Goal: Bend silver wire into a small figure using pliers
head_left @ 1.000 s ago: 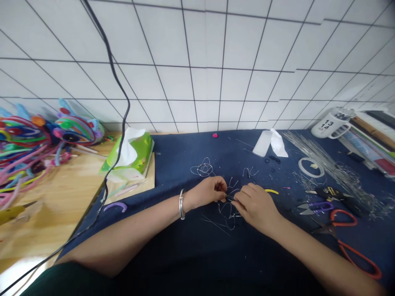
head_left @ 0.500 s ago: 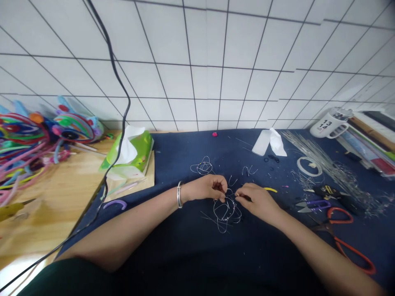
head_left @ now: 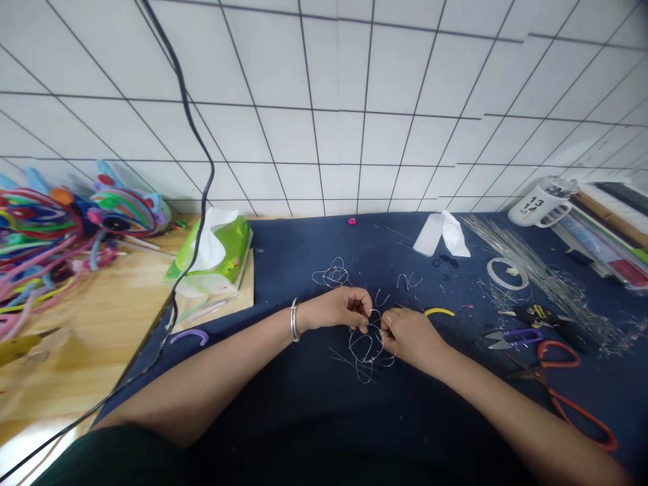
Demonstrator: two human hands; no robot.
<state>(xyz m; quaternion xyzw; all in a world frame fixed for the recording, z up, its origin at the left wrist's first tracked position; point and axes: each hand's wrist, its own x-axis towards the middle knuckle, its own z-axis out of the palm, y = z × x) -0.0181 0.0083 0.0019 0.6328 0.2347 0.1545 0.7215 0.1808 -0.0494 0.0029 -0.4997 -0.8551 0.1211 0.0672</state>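
Note:
My left hand (head_left: 348, 309), with a silver bangle at its wrist, pinches the upper part of a wire piece bent into loops (head_left: 360, 359). The loops hang below the fingertips over the dark blue cloth, and small beads seem to sit along them. Close by on the right, my right hand (head_left: 412, 337) has its fingers curled in at the side of the loops, closed on a thin wire there. The exact grip point is hidden by the fingers. A yellow curved handle (head_left: 439, 311) lies just behind the right hand. Another tangle of thin wire (head_left: 334, 273) rests farther back.
To the right lie red-handled scissors (head_left: 577, 398), purple snips (head_left: 521, 336), a wire coil (head_left: 507, 273) and a bundle of wires (head_left: 521, 250). A white mug (head_left: 539, 202) stands by the wall. At left are a green tissue pack (head_left: 233, 253) and a hanging black cable (head_left: 205, 182).
My right hand has moved a little left and down, up against the wire loops, and its fingers have curled in more. My left hand has stayed almost still.

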